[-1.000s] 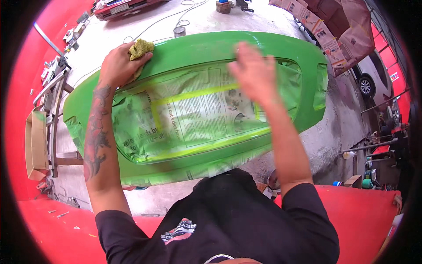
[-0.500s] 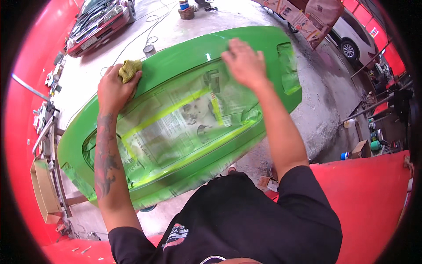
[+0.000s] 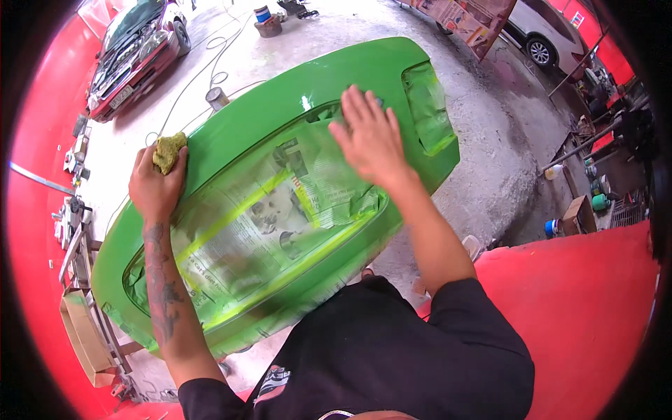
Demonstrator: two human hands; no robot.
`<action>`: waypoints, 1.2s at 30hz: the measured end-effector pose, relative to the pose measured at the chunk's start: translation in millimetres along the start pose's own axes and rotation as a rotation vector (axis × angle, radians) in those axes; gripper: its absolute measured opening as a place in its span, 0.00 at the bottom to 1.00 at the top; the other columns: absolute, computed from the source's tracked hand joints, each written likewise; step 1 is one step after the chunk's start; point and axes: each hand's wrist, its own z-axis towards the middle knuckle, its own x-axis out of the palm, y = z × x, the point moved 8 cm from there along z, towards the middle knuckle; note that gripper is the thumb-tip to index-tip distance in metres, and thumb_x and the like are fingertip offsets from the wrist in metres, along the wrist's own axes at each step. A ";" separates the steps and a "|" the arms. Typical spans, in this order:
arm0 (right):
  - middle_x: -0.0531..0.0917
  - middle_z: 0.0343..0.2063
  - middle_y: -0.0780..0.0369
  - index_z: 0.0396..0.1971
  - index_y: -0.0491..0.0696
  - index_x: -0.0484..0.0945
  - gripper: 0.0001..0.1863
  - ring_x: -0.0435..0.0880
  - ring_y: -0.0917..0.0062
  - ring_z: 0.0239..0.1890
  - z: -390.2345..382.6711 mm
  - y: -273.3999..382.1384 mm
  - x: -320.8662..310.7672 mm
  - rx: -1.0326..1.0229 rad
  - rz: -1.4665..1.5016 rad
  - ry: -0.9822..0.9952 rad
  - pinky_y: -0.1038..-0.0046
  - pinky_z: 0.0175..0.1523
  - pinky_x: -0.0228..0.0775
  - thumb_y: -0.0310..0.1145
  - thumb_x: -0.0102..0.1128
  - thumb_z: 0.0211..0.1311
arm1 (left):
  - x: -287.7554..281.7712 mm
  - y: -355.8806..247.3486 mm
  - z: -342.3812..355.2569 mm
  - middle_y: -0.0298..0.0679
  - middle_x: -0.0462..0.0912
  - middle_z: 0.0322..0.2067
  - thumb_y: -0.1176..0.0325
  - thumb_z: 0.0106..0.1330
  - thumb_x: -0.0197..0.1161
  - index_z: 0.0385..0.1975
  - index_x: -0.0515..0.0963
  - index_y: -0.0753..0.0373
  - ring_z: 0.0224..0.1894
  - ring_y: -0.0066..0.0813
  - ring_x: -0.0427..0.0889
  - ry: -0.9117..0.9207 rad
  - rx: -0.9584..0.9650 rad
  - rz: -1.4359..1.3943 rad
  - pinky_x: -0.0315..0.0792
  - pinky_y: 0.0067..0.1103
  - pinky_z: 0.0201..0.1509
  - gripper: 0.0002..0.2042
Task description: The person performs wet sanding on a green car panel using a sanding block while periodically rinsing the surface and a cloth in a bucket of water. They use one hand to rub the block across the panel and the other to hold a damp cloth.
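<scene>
A large car body panel, painted glossy green, lies in front of me at a slant. Newspaper edged with yellow-green masking tape covers its recessed middle, dusted with green overspray. At the panel's upper left edge, my left hand is closed around a wadded yellow cloth. Fingers stretched out, my right hand lies over the upper right of the panel, by the recess's edge. A small grey-blue patch shows beside its fingers; what it is I cannot make out.
A red car with its engine bay exposed stands at the far left, and a white car at the far right. A hose snakes over the floor near a metal can. Cardboard boxes and bottles sit at the right.
My right hand has slid down and slightly left over the panel. My left hand, still holding the cloth, appears lower and farther left as the whole view has shifted.
</scene>
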 end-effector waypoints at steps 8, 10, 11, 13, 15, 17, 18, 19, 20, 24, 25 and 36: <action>0.58 0.75 0.60 0.73 0.47 0.59 0.36 0.54 0.63 0.77 -8.7 -4.1 -4.5 -0.087 -0.014 -0.041 0.44 0.76 0.42 0.58 0.35 0.76 | -1.4 -1.8 0.8 0.37 0.84 0.39 0.54 0.60 0.73 0.40 0.82 0.60 0.38 0.41 0.85 -0.008 0.058 -0.030 0.76 0.30 0.42 0.17; 0.58 0.75 0.59 0.72 0.47 0.60 0.36 0.55 0.62 0.76 -6.0 -7.0 -7.8 -0.096 -0.015 -0.041 0.45 0.76 0.43 0.58 0.35 0.76 | -0.6 0.3 -1.6 0.38 0.84 0.39 0.55 0.60 0.73 0.40 0.82 0.61 0.38 0.41 0.85 0.003 0.063 -0.061 0.76 0.30 0.42 0.16; 0.59 0.74 0.58 0.72 0.46 0.60 0.36 0.56 0.61 0.76 -6.5 -9.5 -10.7 -0.104 -0.020 -0.042 0.46 0.76 0.44 0.57 0.36 0.75 | -0.6 -1.1 -1.2 0.38 0.84 0.39 0.55 0.60 0.73 0.40 0.82 0.61 0.38 0.41 0.85 0.007 0.065 -0.060 0.76 0.30 0.42 0.16; 0.60 0.74 0.57 0.72 0.45 0.60 0.37 0.57 0.61 0.75 25.8 -42.0 -19.6 -0.046 -0.003 -0.067 0.47 0.76 0.44 0.57 0.36 0.75 | -1.9 -7.0 1.2 0.40 0.83 0.39 0.58 0.61 0.72 0.40 0.82 0.61 0.38 0.41 0.85 0.013 0.069 -0.112 0.76 0.30 0.43 0.15; 0.61 0.73 0.55 0.72 0.44 0.60 0.37 0.58 0.59 0.75 40.0 -51.7 -19.9 0.004 -0.008 -0.094 0.46 0.76 0.44 0.58 0.37 0.75 | -0.1 -8.5 1.0 0.40 0.83 0.39 0.59 0.61 0.72 0.40 0.82 0.62 0.38 0.41 0.85 0.019 0.073 -0.102 0.76 0.29 0.43 0.15; 0.61 0.73 0.55 0.71 0.44 0.61 0.37 0.58 0.59 0.75 20.0 -18.9 -7.8 -0.109 -0.008 -0.092 0.46 0.76 0.44 0.58 0.37 0.75 | -0.1 -4.4 0.7 0.41 0.83 0.39 0.60 0.61 0.72 0.40 0.82 0.62 0.38 0.41 0.85 0.014 0.069 -0.086 0.76 0.29 0.43 0.14; 0.62 0.73 0.55 0.71 0.44 0.62 0.37 0.58 0.60 0.75 7.2 -0.6 -3.6 -0.219 -0.006 -0.086 0.46 0.75 0.44 0.57 0.38 0.75 | -2.8 -0.5 -1.5 0.41 0.83 0.39 0.60 0.61 0.72 0.40 0.82 0.63 0.39 0.41 0.85 0.012 0.075 -0.084 0.76 0.29 0.43 0.14; 0.61 0.73 0.56 0.70 0.45 0.62 0.37 0.58 0.60 0.75 1.0 1.6 -6.4 -0.221 -0.024 -0.045 0.45 0.76 0.44 0.58 0.37 0.75 | -2.2 -1.4 -3.1 0.41 0.83 0.39 0.61 0.61 0.72 0.41 0.81 0.64 0.39 0.41 0.85 0.017 0.088 -0.093 0.76 0.30 0.43 0.15; 0.61 0.73 0.56 0.70 0.45 0.62 0.37 0.58 0.60 0.75 10.6 -5.0 -6.9 -0.218 -0.026 -0.048 0.45 0.76 0.44 0.58 0.37 0.75 | -2.6 -3.1 -3.7 0.41 0.83 0.39 0.61 0.61 0.72 0.41 0.81 0.64 0.39 0.41 0.85 0.016 0.092 -0.096 0.76 0.30 0.43 0.15; 0.60 0.74 0.61 0.71 0.47 0.62 0.37 0.59 0.63 0.75 102.5 -104.9 -16.4 0.123 -0.061 0.003 0.45 0.76 0.44 0.59 0.31 0.74 | 0.6 -4.9 1.0 0.42 0.84 0.39 0.64 0.64 0.71 0.43 0.81 0.67 0.40 0.35 0.85 0.029 0.081 -0.092 0.75 0.26 0.47 0.14; 0.60 0.74 0.61 0.71 0.47 0.62 0.38 0.59 0.63 0.75 120.3 -140.8 -24.8 0.219 -0.042 -0.007 0.46 0.76 0.44 0.59 0.31 0.74 | 3.7 -8.1 2.6 0.43 0.84 0.39 0.64 0.64 0.70 0.43 0.81 0.67 0.40 0.34 0.85 0.027 0.099 -0.104 0.75 0.26 0.47 0.14; 0.55 0.76 0.63 0.75 0.51 0.56 0.41 0.52 0.63 0.77 142.2 -119.4 -6.3 0.105 -0.071 0.106 0.41 0.76 0.39 0.64 0.30 0.73 | -2.9 -9.4 -0.1 0.43 0.82 0.38 0.66 0.63 0.71 0.41 0.80 0.67 0.39 0.38 0.84 0.044 0.076 -0.154 0.75 0.27 0.45 0.13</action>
